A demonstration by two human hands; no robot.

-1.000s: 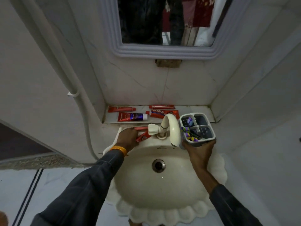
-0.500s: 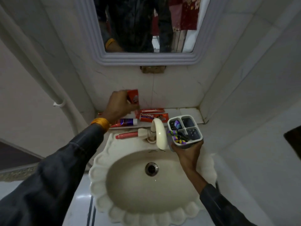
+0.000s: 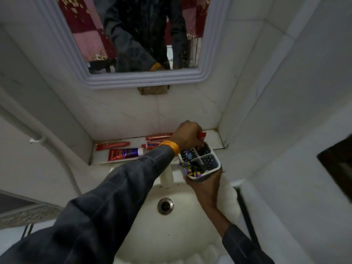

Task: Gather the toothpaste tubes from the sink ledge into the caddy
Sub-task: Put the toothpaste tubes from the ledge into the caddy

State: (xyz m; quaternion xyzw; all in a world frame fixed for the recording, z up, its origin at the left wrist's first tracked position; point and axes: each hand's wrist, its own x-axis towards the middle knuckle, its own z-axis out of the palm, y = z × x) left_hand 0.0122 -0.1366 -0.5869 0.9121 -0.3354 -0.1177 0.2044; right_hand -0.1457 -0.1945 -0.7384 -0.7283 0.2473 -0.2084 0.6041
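Over the caddy, far-right cell: left hand (image 3: 187, 135) is closed around a red toothpaste tube (image 3: 201, 134); only the tube's red end shows past the knuckles, just above the caddy's back rim.
Left wrist: orange band (image 3: 171, 147) at the cuff; dark sleeve crosses the tap.
Right hand: right hand (image 3: 204, 184) is wrapped under and around the caddy (image 3: 216, 169), holding it off the basin beside the tap, tilted a little toward the ledge.
Caddy contents: four cells; the near-left one holds purple and yellow toothbrush heads (image 3: 190, 167), another brush sits in the back-left, and the two right cells look empty and dark.
Ledge: sink ledge (image 3: 213, 138) under the mirror carries four more tubes, namely a long red tube (image 3: 112, 145), a red-and-purple tube (image 3: 125, 153) just in front of it, and two red tubes (image 3: 158, 138) partly behind the left wrist.
Step in hand, judged: dropping the held tube into an empty right cell.
Doing it well: point one end of the tube down, line it over the cell, keep the caddy level, release only once the tip is inside the walls.
Change from half a second back: left hand was raised against the wall left of the tap with the tube; now it is across at the caddy.
Progress, judged: early; most tubes are not yet gathered.
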